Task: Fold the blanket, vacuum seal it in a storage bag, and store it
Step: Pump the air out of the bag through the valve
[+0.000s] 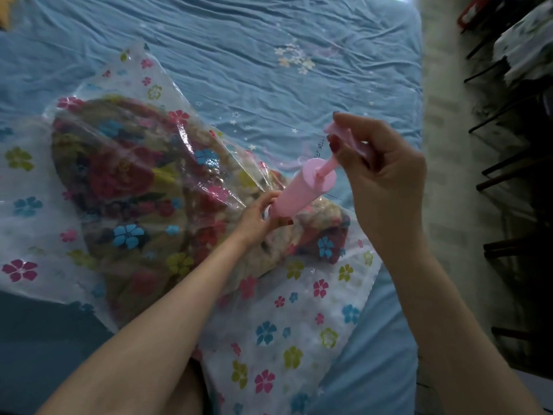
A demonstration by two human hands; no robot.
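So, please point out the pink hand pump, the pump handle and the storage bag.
pink hand pump (296,190), head view, middle of its barrel.
pump handle (336,131), head view, its top crossbar.
storage bag (299,324), head view, flat flowered part near the person.

Pink pump (302,189), clear flower-printed bag (302,333), floral multicoloured blanket (125,175), star-dotted blue sheet (239,55).

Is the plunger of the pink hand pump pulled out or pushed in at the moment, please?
Pulled out. The plunger rod shows between the pump barrel and the handle that the right hand grips; the left hand steadies the barrel's base.
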